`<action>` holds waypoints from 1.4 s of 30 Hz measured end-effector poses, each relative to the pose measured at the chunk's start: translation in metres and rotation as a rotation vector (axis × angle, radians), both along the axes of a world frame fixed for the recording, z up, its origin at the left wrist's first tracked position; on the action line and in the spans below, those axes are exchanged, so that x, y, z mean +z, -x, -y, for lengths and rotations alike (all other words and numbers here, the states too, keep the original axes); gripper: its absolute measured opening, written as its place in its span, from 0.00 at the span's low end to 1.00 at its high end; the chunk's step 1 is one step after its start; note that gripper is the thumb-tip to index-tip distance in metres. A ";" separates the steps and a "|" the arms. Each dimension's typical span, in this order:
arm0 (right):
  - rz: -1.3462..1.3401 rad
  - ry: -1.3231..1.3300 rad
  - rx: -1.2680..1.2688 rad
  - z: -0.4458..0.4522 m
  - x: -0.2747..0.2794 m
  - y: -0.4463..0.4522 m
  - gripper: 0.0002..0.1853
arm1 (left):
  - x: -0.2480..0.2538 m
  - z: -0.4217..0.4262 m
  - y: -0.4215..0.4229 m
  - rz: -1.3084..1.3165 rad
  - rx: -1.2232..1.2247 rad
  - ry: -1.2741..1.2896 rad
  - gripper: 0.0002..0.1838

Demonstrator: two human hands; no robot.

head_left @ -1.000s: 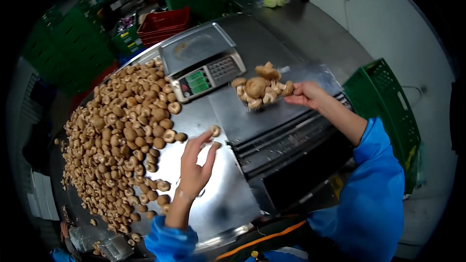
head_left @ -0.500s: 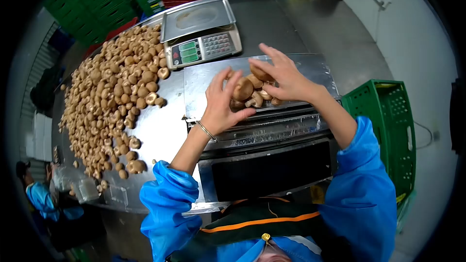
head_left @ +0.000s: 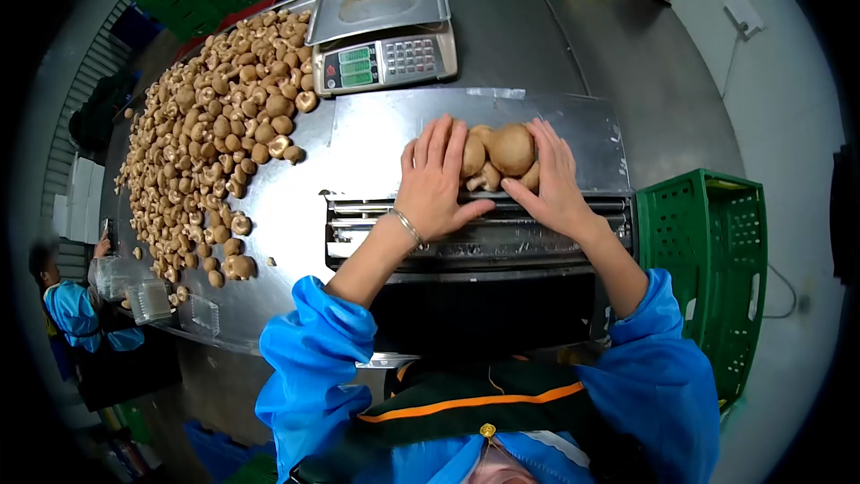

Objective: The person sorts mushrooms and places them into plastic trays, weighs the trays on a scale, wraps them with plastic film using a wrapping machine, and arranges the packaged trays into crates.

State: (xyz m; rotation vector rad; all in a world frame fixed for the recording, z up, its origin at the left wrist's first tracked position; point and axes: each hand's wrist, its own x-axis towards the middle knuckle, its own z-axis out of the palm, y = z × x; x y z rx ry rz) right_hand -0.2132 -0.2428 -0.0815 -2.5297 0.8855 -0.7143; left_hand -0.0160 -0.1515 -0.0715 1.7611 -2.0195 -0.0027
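Note:
Several brown mushrooms are gathered in a small cluster on the metal plate of the wrapping station. My left hand presses against the left side of the cluster, a bracelet on its wrist. On the right side, my right hand cups the same mushrooms, its thumb across their front. Both hands have their fingers wrapped round the cluster. Whatever lies under the mushrooms is hidden. Rollers run just in front of the plate.
A big mushroom pile covers the table's left. Behind stands a scale with a metal tray. A green crate is at the right. Clear plastic trays lie near a person in blue at the far left.
My left hand has come from beside the pile to the cluster. My right hand has moved in from the cluster's right edge, and both have closed in round the mushrooms. The view has shifted.

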 end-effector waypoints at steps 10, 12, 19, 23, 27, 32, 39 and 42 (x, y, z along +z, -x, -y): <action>-0.251 -0.047 -0.525 -0.033 0.001 0.112 0.11 | 0.012 -0.131 -0.032 0.181 0.541 -0.063 0.20; -0.296 0.010 -0.539 -0.052 0.004 0.104 0.11 | 0.007 -0.132 -0.029 0.226 0.560 -0.150 0.17; -0.334 -0.113 -0.449 -0.052 -0.006 0.074 0.17 | -0.022 -0.090 -0.036 -0.087 0.489 -0.100 0.17; 0.290 -1.080 -0.420 -0.058 0.015 0.106 0.11 | 0.018 -0.113 -0.056 -0.943 0.453 -0.476 0.16; 1.235 -2.228 -0.153 -0.090 -0.007 0.153 0.09 | 0.007 -0.167 -0.056 -2.128 0.375 -0.742 0.17; 1.406 -2.293 -0.024 -0.069 0.020 0.121 0.14 | 0.031 -0.127 -0.056 -1.971 0.336 -0.698 0.16; 0.850 -2.224 0.383 -0.010 0.014 0.084 0.16 | 0.018 -0.087 -0.068 -2.282 -0.017 -1.071 0.16; 1.391 -2.055 0.414 -0.016 0.017 0.098 0.15 | 0.022 -0.103 -0.061 -2.250 -0.197 -0.645 0.15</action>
